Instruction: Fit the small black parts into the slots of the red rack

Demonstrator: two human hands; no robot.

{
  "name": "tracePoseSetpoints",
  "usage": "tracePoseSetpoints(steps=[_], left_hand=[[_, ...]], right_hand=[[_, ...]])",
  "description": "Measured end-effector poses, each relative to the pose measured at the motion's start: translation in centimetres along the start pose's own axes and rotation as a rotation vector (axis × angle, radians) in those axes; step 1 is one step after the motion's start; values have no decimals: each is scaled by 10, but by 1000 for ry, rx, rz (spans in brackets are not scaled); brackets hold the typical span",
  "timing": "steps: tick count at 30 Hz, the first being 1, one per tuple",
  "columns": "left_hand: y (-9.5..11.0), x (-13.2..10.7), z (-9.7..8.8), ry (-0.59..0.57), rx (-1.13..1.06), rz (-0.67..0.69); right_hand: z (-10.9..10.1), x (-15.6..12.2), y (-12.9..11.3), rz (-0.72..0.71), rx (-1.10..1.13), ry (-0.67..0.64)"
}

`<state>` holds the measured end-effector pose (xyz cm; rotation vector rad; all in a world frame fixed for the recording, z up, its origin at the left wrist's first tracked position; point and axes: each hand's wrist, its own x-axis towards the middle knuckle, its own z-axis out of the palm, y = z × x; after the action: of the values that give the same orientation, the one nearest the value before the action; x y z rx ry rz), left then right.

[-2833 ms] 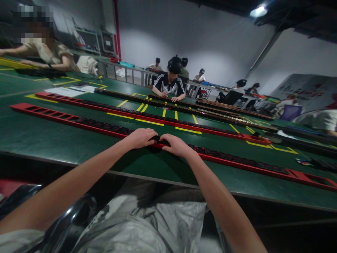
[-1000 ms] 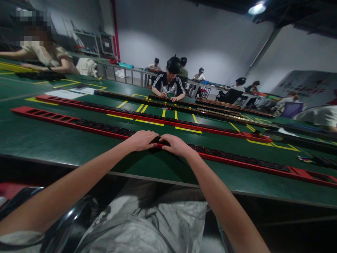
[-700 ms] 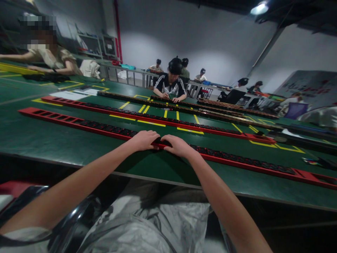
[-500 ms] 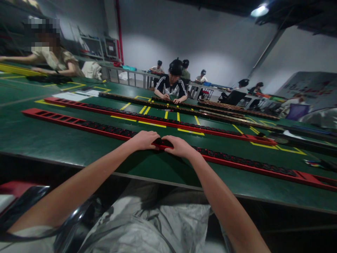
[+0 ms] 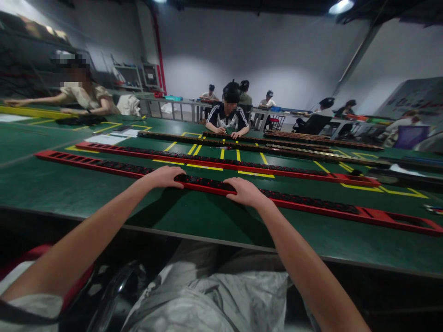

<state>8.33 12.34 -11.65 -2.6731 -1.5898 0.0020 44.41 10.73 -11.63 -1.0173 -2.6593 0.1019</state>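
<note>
A long red rail (image 5: 211,186) with a row of black pieces in its slots lies across the green table in front of me. My left hand (image 5: 166,177) is closed over the rail left of its middle, fingers on the far side and thumb along the near edge. My right hand (image 5: 245,191) grips the same rail farther right, with its thumb at the near edge. Between both hands, black pieces (image 5: 197,179) show in the rail. Open slots (image 5: 65,157) line its left end, and a larger opening (image 5: 403,218) is at its right end.
A second red rail (image 5: 290,172) lies parallel behind. Yellow tape lines (image 5: 204,168) mark the green table (image 5: 104,193). Farther back lie dark long strips (image 5: 242,144) and paper sheets (image 5: 107,138). A co-worker (image 5: 228,115) sits opposite; another person (image 5: 86,97) works at left.
My hands have moved apart along the rail, the left one going left. The near rail has slid a little left and away relative to the table. My view has tilted up slightly.
</note>
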Motion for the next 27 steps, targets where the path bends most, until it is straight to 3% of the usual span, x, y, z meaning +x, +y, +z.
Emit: tracePoseSetpoints(steps=[5, 8, 11, 19, 23, 27], left_hand=[[-37, -13, 3, -20, -22, -91], [-43, -12, 5, -27, -35, -115], [-29, -3, 6, -31, -45, -111], [35, 35, 7, 15, -21, 10], [33, 30, 10, 93, 9, 26], [14, 18, 13, 70, 21, -100]], right_hand=[[5, 2, 4, 15, -45, 16], [5, 2, 2, 40, -65, 4], [4, 2, -1, 64, -86, -14], [8, 1, -1, 89, -112, 4], [10, 1, -1, 132, -129, -19], [9, 2, -3, 206, -160, -33]])
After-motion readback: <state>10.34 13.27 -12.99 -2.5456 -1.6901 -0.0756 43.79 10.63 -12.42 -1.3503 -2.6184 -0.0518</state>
